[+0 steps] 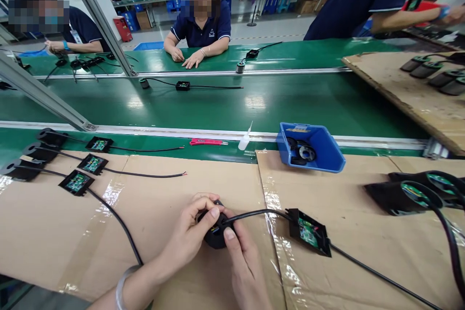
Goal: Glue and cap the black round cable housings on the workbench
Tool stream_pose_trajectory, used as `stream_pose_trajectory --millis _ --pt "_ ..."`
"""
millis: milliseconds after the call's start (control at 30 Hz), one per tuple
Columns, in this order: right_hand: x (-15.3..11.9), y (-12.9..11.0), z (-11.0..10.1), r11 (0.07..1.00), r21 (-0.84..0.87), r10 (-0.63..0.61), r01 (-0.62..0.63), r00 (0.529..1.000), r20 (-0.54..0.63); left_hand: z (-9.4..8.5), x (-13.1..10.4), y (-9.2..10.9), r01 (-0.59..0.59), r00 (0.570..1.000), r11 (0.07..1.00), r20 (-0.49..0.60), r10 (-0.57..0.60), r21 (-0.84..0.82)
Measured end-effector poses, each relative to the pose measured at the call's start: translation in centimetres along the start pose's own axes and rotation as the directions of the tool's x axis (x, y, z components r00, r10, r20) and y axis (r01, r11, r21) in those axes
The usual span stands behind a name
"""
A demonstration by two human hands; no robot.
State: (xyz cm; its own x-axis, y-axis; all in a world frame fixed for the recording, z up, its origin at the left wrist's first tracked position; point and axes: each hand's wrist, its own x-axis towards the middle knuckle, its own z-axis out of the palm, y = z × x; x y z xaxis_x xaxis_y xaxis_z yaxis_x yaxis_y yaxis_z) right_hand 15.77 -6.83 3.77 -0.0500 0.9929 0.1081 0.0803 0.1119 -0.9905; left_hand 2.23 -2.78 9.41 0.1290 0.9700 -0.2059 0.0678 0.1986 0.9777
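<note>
Both of my hands close around a round black housing [216, 238] above the cardboard, in the middle of the head view. My left hand [194, 225] grips its left side, thumb across the top. On the right side, my right hand [241, 256] holds it with the thumb near the cable's exit. A black cable [254, 212] runs from the housing to an open black box with a green circuit board [308, 231]. A second cable [378, 271] leaves that box toward the lower right. My fingers hide part of the housing.
Three finished-looking housings with boards [76, 182] and cables lie at left. A red cutter [208, 142], a small white bottle [245, 141] and a blue bin [316, 150] of black rings stand along the back. Black cylinders [403, 197] lie at right. Co-workers sit beyond the green conveyor [210, 106].
</note>
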Motion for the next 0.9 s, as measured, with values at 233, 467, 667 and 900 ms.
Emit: stream_pose_trajectory --millis 233,467,667,900 --pt "-0.8 0.7 -0.1 0.967 0.15 0.205 -0.206 0.978 0.022 -0.4 0.1 0.5 0.07 0.988 0.994 0.142 -0.057 -0.088" --pt "-0.8 1.5 0.0 0.945 0.136 0.301 -0.299 0.954 0.007 0.0 0.6 -0.6 -0.025 0.996 0.996 0.082 0.017 0.09" --pt "-0.1 0.5 1.0 0.934 0.154 0.34 -0.322 0.935 -0.101 -0.4 1.7 -0.7 -0.001 0.991 0.989 0.135 -0.019 0.146" --pt "1.3 -0.6 -0.5 0.957 -0.043 0.287 -0.288 0.958 -0.021 -1.1 4.1 0.2 0.04 0.963 0.98 0.255 -0.09 0.195"
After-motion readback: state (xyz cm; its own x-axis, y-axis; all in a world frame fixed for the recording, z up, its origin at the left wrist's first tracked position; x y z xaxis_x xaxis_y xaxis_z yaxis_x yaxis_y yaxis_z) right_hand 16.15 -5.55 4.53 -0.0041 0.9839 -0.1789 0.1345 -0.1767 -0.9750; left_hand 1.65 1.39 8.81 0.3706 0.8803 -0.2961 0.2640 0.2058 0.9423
